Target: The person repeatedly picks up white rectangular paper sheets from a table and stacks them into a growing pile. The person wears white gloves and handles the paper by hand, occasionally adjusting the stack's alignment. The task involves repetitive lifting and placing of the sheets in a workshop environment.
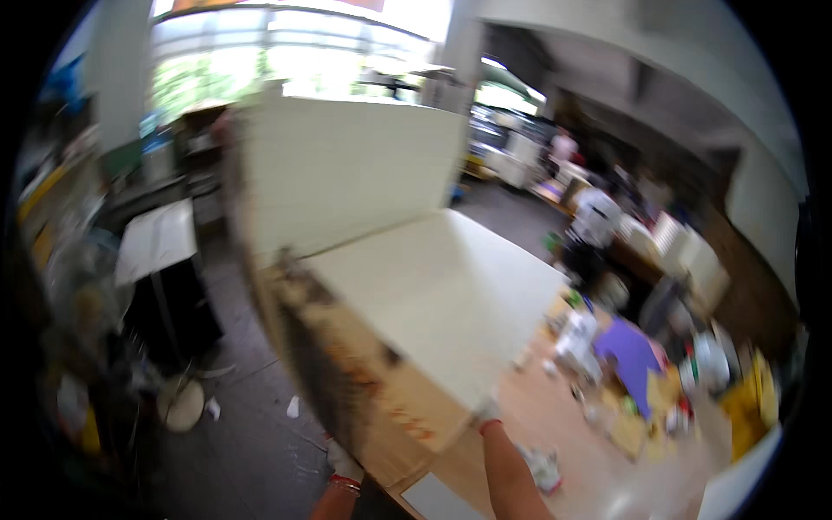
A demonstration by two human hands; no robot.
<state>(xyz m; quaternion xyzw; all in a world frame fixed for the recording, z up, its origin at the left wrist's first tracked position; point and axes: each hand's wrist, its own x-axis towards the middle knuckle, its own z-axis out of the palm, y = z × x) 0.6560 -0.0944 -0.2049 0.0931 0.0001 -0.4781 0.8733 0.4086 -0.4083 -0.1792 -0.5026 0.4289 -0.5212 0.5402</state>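
A large cream-white sheet (433, 286) lies flat in front of me, with a tall white panel (355, 165) upright along its far left side. Brown cardboard (373, 381) with orange printing runs along the near left side of the sheet. My left hand (344, 464), in a pale glove with a red cuff, is at the cardboard's lower edge. At the sheet's near corner is my right hand (488, 414), gloved the same way and touching the corner. Motion blur smears the fingers of both hands, so their grip does not show.
The wooden table (555, 425) carries scraps, a purple piece (631, 360) and a crumpled white bag (576, 338) on the right. A yellow bag (756, 407) is at far right. On the left floor stand a white-topped black stand (169, 277) and a round stool (181, 404). A person (594, 221) is beyond the table.
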